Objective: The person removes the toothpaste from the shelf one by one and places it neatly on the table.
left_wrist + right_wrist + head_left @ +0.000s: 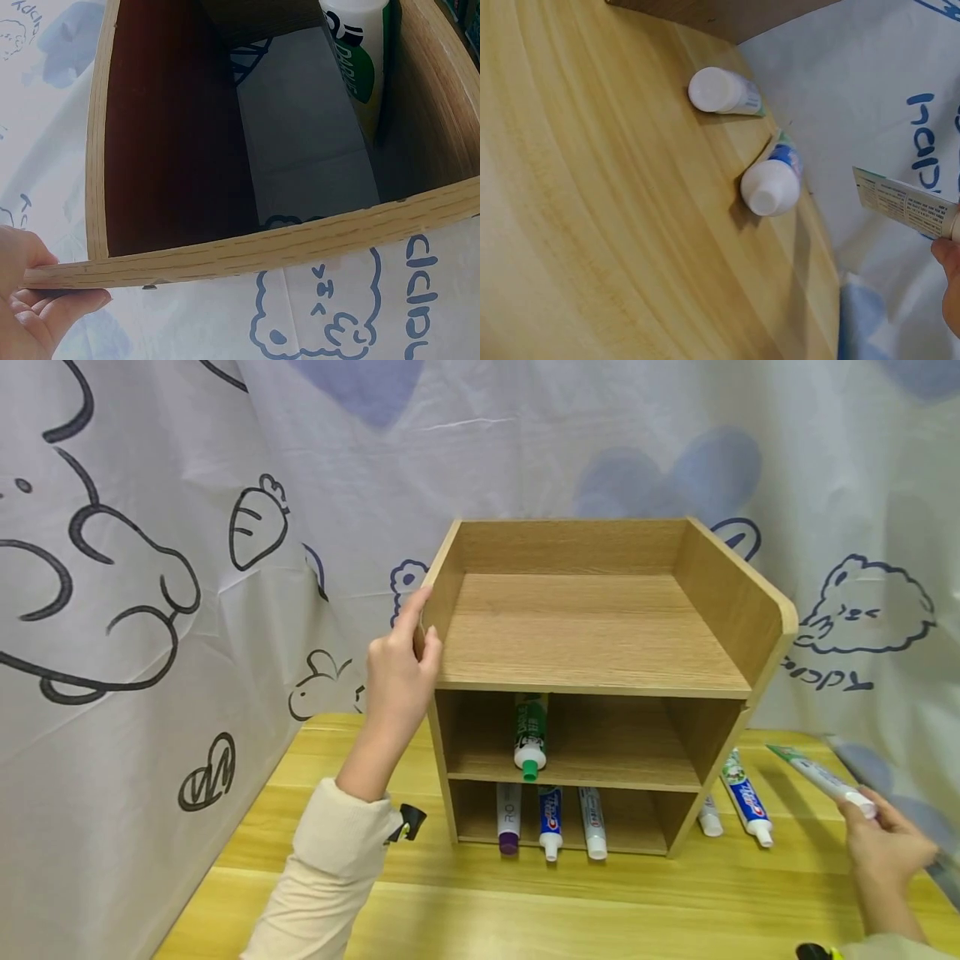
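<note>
My left hand [401, 672] grips the front edge of the left side panel of a wooden shelf [592, 687]; in the left wrist view, thumb and fingers [75, 304] lie on either side of the board. Out to the right, my right hand [888, 843] holds a white toothpaste tube [821, 777] by its cap end, its flat green-edged end pointing away, raised above the table. On the middle level lies a green toothpaste tube [531, 731]. The bottom level holds a purple-capped tube [509, 818], a blue tube [551, 818] and a white tube [592, 822], caps facing front.
Right of the shelf, a blue-and-green toothpaste tube [746, 797] and a white-capped tube [709, 817] lie on the yellow wooden table [480, 914]. A white curtain [525, 452] with drawn figures hangs behind and along the left.
</note>
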A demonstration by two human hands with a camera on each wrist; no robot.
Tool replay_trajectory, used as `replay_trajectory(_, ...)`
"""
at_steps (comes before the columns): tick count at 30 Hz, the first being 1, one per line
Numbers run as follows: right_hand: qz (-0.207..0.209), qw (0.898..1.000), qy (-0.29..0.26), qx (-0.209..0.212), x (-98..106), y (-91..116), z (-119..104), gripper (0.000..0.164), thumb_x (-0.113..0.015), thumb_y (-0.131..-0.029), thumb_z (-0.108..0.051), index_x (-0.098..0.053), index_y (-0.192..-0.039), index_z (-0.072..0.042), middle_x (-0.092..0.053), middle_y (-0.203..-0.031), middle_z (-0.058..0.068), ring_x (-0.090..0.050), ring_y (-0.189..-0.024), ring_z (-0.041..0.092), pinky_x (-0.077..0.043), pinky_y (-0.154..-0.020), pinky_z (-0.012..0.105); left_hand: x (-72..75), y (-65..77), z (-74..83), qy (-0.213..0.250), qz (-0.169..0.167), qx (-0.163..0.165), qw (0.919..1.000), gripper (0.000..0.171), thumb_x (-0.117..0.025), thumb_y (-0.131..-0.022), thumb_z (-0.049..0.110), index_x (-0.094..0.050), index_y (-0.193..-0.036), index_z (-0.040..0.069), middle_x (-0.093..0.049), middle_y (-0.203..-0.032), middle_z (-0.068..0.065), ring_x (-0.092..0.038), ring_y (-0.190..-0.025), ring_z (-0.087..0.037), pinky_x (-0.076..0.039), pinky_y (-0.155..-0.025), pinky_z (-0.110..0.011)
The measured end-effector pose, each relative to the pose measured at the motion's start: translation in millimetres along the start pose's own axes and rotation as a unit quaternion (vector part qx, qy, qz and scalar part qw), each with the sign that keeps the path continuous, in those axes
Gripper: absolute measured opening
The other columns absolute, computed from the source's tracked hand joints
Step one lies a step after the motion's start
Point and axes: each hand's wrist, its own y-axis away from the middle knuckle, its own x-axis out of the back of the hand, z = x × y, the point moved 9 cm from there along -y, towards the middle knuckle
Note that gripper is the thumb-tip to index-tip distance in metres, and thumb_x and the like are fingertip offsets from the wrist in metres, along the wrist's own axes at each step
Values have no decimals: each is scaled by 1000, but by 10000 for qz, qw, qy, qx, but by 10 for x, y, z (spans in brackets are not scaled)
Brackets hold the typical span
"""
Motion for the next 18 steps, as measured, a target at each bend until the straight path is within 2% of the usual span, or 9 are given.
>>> replay_trajectory(7,90,9997,209,-131,-7,99,48,37,-77,-66,1,-74,-98,-18,-63,-66,-25,-60,-69,-9,-46,-56,2,2,-1,3,16,8,-20,10000,43,-50,-88,0,-51,-131,6,-33,-51,-3,-30,-46,-15,-27,-42,-24)
replay_trajectory(14,97,9984,-18,-558,-6,181,109,39,-76,-66,3,-73,-98,-19,-65,-77,-23,-61,-77,-9,-47,-61,3,7,0,19,11,2,-47,10000,43,-50,-88,0,-51,-130,5,-33,-52,-4,-30,-46,-16,-27,-43,-23)
replay_trajectory(18,52,9973,173,-718,1,201,136,39,-76,-68,0,-72,-100,-23,-63,-75,-26,-60,-77,-12,-46,-62,1,10,-2,14,6,16,-39,10000,42,-50,-88,0,-51,-130,5,-32,-52,-3,-30,-47,-16,-27,-43,-23)
